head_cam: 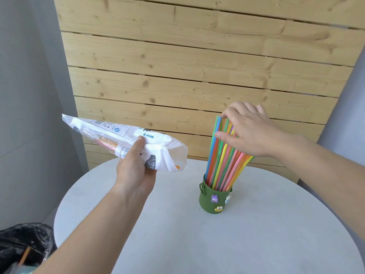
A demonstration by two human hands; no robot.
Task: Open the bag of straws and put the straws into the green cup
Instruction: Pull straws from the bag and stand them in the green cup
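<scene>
On round white table (197,244): green cup (214,200) | behind: pale plank wall (187,56)

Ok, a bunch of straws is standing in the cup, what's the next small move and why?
Probably let the right hand release the straws, since their lower ends already sit in the green cup, then reach for the bag held by the left hand: an orange straw end shows at its opening.
</scene>
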